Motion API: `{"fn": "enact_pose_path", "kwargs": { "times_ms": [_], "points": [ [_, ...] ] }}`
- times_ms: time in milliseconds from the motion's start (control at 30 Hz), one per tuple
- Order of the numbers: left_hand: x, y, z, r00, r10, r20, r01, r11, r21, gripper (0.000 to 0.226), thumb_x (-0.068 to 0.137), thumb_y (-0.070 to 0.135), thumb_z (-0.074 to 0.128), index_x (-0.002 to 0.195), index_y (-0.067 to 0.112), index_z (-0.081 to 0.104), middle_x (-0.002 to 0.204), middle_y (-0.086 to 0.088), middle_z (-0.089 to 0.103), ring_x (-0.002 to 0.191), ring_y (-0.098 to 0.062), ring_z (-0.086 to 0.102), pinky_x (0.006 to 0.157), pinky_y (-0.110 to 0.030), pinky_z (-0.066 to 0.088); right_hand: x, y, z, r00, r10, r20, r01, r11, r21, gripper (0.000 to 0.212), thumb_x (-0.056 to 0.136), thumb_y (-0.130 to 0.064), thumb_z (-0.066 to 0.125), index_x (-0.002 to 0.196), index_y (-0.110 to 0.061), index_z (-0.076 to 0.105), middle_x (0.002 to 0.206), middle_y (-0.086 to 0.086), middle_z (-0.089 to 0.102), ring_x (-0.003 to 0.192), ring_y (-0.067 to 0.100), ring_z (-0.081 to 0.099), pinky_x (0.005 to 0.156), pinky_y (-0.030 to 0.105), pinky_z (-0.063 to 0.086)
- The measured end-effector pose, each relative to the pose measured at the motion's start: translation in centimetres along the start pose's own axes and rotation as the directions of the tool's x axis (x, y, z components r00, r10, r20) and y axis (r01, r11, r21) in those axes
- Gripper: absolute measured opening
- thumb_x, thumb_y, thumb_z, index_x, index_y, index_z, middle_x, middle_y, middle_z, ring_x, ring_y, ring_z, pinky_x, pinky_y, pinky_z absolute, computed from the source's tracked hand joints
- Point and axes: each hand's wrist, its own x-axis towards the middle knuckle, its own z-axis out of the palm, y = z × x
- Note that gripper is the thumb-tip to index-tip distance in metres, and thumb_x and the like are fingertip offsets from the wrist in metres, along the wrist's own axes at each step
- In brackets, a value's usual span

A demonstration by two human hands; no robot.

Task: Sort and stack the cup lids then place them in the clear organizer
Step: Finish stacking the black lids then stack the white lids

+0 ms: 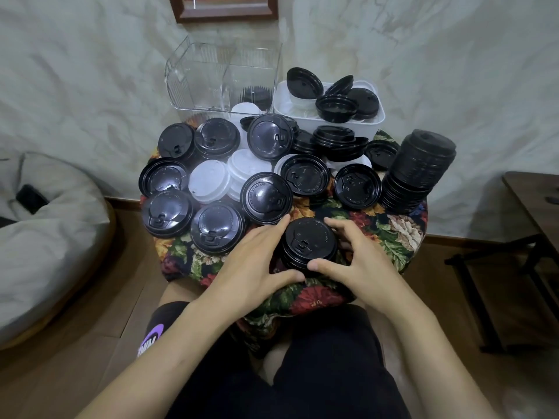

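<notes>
Head view, forward and down, near table

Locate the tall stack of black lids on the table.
In the head view, the tall stack of black lids stands at the right edge of the table, right of a single black lid.

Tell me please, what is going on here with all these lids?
A person sits at a cloth-covered table and sorts cup lids. The left grip and right grip hold a short stack of black lids at the near edge. Many loose black and white lids cover the rest, and a tall black stack stands at the far right. Behind, the clear organizer seems to hold only a few lids; a white bin beside it holds more.
</notes>
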Motion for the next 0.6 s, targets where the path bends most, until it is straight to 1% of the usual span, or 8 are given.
{"fn": "enact_pose_path", "kwargs": {
  "times_ms": [67, 133, 200, 267, 333, 433, 533, 600],
  "points": [
    [0.0, 0.0, 0.1, 1.0, -0.009, -0.012, 0.009, 1.0, -0.007, 0.107, 0.08, 0.065, 0.074, 0.165, 0.029, 0.019, 0.159, 0.013, 0.042, 0.147, -0.003, 0.027, 0.118, -0.022, 0.026, 0.2, 0.0, -0.3, 0.999, -0.023, 0.035, 0.022, 1.0, 0.012, 0.087, 0.077, -0.061, 0.082, 0.15, -0.049, 0.036, 0.143, -0.03, 0.046, 0.137, 0.001, 0.045, 0.115, 0.037, 0.039],
    [0.1, 0.1, 0.2, 1.0, -0.015, -0.02, 0.015, 1.0, 0.002, 0.108, 0.08, 0.067, 0.074, 0.165, 0.029, 0.02, 0.157, 0.013, 0.044, 0.146, -0.004, 0.029, 0.118, -0.025, 0.029, 0.3, 0.2, -0.5, 0.995, -0.069, 0.066, 0.068, 0.998, 0.005, 0.087, 0.078, -0.066, 0.079, 0.151, -0.057, 0.032, 0.151, -0.032, 0.043, 0.142, -0.001, 0.041, 0.119, 0.041, 0.038],
    [0.1, 0.0, 0.2, 1.0, -0.024, -0.02, 0.024, 1.0, 0.003, 0.108, 0.079, 0.067, 0.073, 0.165, 0.03, 0.019, 0.156, 0.014, 0.045, 0.146, -0.003, 0.029, 0.117, -0.025, 0.03, 0.4, 0.3, -0.6, 0.995, -0.081, 0.062, 0.081, 0.997, 0.009, 0.085, 0.077, -0.069, 0.077, 0.15, -0.059, 0.035, 0.152, -0.031, 0.046, 0.142, -0.001, 0.042, 0.119, 0.041, 0.039],
    [0.2, -0.1, 0.3, 0.999, -0.029, -0.018, 0.029, 1.0, -0.001, 0.11, 0.079, 0.067, 0.074, 0.166, 0.031, 0.017, 0.155, 0.013, 0.046, 0.145, -0.003, 0.03, 0.116, -0.024, 0.03, 0.4, 0.2, -0.7, 0.996, -0.082, 0.018, 0.081, 0.995, 0.056, 0.079, 0.077, -0.068, 0.078, 0.147, -0.057, 0.045, 0.144, -0.034, 0.052, 0.135, -0.009, 0.047, 0.115, 0.032, 0.041],
    [0.2, -0.2, 0.3, 1.0, -0.025, -0.012, 0.025, 1.0, -0.004, 0.111, 0.079, 0.068, 0.073, 0.166, 0.03, 0.015, 0.154, 0.014, 0.047, 0.143, -0.003, 0.03, 0.113, -0.021, 0.029, 0.4, 0.2, -0.7, 0.996, -0.071, -0.052, 0.079, 0.983, 0.168, 0.072, 0.078, -0.061, 0.079, 0.144, -0.05, 0.054, 0.133, -0.036, 0.059, 0.127, -0.013, 0.053, 0.108, 0.024, 0.044],
    [0.1, -0.2, 0.2, 1.0, -0.021, 0.001, 0.021, 1.0, -0.013, 0.113, 0.078, 0.074, 0.068, 0.166, 0.03, 0.013, 0.154, 0.014, 0.046, 0.143, -0.002, 0.03, 0.11, -0.018, 0.027, 0.4, 0.7, -1.0, 0.986, -0.012, -0.168, 0.065, 0.947, 0.313, 0.065, 0.082, -0.054, 0.078, 0.142, -0.04, 0.058, 0.131, -0.03, 0.063, 0.124, -0.011, 0.057, 0.106, 0.024, 0.047],
    [0.1, 0.0, 0.1, 1.0, -0.023, 0.012, 0.024, 0.999, -0.035, 0.111, 0.077, 0.082, 0.057, 0.166, 0.03, 0.014, 0.155, 0.013, 0.045, 0.144, -0.004, 0.031, 0.113, -0.023, 0.03, 0.4, 1.3, -1.1, 0.981, 0.02, -0.192, 0.042, 0.948, 0.315, 0.066, 0.08, -0.064, 0.073, 0.14, -0.044, 0.055, 0.133, -0.033, 0.058, 0.123, -0.019, 0.052, 0.104, 0.02, 0.043],
    [0.1, 0.1, 0.0, 1.0, -0.025, 0.003, 0.025, 0.999, -0.038, 0.106, 0.08, 0.082, 0.053, 0.166, 0.03, 0.018, 0.156, 0.013, 0.045, 0.144, -0.004, 0.032, 0.114, -0.024, 0.03, 0.4, 1.7, -1.0, 0.982, 0.025, -0.186, 0.032, 0.955, 0.295, 0.063, 0.082, -0.07, 0.073, 0.138, -0.048, 0.055, 0.137, -0.028, 0.057, 0.128, -0.011, 0.052, 0.109, 0.029, 0.045]
  ]
}}
